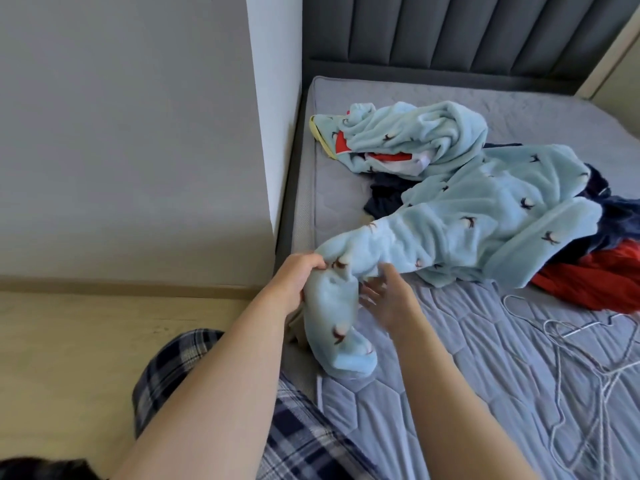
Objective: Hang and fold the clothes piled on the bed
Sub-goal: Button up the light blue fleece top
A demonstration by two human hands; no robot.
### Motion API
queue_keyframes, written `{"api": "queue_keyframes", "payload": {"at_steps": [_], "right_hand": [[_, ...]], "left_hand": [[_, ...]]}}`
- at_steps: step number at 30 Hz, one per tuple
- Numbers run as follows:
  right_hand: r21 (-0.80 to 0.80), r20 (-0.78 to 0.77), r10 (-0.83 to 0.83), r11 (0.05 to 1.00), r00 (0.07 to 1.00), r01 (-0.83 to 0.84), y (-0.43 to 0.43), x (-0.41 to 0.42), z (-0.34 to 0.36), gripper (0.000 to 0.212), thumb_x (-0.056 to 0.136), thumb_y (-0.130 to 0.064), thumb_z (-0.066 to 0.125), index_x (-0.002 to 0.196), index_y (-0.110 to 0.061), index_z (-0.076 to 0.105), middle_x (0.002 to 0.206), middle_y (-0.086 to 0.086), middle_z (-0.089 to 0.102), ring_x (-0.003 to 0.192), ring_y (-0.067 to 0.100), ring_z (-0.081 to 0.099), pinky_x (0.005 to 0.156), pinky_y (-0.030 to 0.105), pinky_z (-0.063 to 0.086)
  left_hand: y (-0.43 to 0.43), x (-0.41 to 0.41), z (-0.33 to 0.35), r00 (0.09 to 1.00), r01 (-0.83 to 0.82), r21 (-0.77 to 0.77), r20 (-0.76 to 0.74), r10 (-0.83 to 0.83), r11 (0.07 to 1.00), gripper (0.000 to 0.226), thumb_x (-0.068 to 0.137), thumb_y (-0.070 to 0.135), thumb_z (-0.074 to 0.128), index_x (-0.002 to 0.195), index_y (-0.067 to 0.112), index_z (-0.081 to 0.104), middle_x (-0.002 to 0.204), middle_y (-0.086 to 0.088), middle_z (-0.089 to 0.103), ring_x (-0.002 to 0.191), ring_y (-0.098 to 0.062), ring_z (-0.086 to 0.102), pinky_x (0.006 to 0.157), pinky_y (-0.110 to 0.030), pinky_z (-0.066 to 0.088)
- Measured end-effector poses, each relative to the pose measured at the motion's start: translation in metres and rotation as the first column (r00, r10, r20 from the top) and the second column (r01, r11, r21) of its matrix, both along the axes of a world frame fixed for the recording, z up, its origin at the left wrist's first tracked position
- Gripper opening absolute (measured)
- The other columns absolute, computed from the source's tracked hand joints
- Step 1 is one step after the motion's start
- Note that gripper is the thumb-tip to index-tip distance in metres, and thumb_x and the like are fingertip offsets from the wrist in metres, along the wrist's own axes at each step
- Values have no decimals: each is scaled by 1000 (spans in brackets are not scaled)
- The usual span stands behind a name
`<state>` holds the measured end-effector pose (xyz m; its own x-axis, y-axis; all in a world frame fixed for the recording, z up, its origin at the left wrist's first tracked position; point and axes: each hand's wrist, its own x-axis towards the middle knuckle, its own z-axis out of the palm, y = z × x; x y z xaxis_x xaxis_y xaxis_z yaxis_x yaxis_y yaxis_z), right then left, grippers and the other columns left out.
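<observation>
A light blue fleece garment [478, 209] with small dark embroidered marks sprawls across the grey quilted mattress [433, 393]. One sleeve or leg of it hangs over the bed's left edge. My left hand [298, 278] grips that hanging part near its bend. My right hand [384, 299] is beside it with fingers spread, touching the fleece from the right. A second light blue fleece piece [398, 136] with yellow trim and red lining lies crumpled farther back. Dark navy clothes [384, 195] and a red garment [595, 278] lie under and beside the fleece.
Several white wire hangers [581, 344] lie tangled on the mattress at the right. A dark grey padded headboard [450, 32] stands at the back. A wall [138, 133] and pale wooden floor [69, 341] are on the left. My plaid trousers [304, 441] show below.
</observation>
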<state>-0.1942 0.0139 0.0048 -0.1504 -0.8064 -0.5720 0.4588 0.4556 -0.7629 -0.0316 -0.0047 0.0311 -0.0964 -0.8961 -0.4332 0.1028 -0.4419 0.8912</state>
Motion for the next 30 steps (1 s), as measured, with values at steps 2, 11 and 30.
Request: {"api": "queue_keyframes", "payload": {"at_steps": [2, 11, 30], "right_hand": [[2, 174, -140, 990, 975, 141, 3, -9, 0, 21, 91, -29, 60, 100, -10, 59, 85, 9, 60, 70, 22, 54, 66, 32, 42], [-339, -572, -155, 939, 805, -59, -4, 5, 49, 33, 80, 7, 37, 59, -17, 29, 55, -6, 23, 54, 10, 19, 44, 17, 21], [6, -885, -70, 987, 460, 162, 40, 2, -29, 56, 86, -16, 56, 140, -20, 41, 155, 12, 20, 141, 30, 20, 114, 49, 17]], "left_hand": [[9, 3, 5, 998, 69, 11, 14, -69, 998, 33, 73, 4, 50, 45, 19, 58, 57, -5, 60, 58, -20, 58, 57, -24, 44], [0, 31, -8, 917, -310, 18, 269, 294, 951, 23, 92, 9, 48, 105, 0, 65, 84, -6, 63, 76, -22, 56, 65, -27, 42], [12, 14, -11, 843, 163, -123, 533, -74, 979, 40, 80, 19, 63, 119, 25, 55, 99, 2, 64, 96, -19, 60, 81, -30, 48]]}}
